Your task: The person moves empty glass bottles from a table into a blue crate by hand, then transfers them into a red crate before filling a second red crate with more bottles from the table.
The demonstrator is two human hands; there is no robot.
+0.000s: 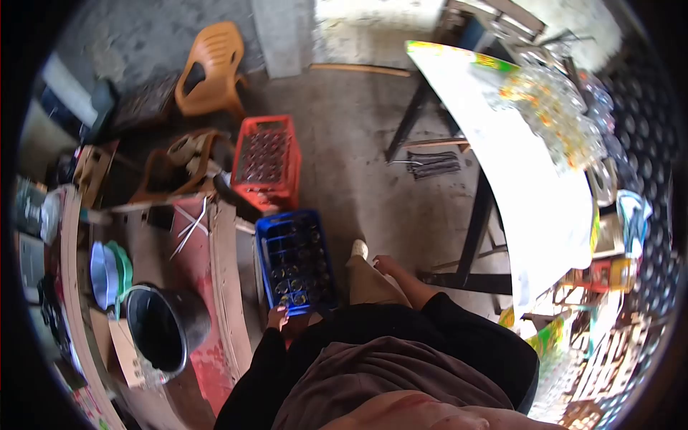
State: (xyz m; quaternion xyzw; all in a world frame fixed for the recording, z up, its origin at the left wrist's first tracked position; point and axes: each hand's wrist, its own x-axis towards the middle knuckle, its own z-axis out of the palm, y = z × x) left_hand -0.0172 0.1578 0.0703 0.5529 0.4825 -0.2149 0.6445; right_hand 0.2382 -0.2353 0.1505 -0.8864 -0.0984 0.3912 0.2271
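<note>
My left hand (277, 317) is at the near left corner of a blue plastic crate (324, 252). Its fingers look closed, close to a small glassy bottle top (284, 300); the grip is too small to make out. Dark bottles (290, 271) stand in several of the crate's compartments. My right hand (384, 264) hangs low in front of my body, to the right of the crate and near my shoe (360, 249). Its fingers are too small and blurred to read.
A red crate (295, 172) full of bottles stands beyond the blue one. On the left are a worn red bench (215, 358) and a black bucket (193, 326). A white-topped table (502, 172) bearing clear bottles (555, 122) stands right. An orange chair (215, 64) is at the back.
</note>
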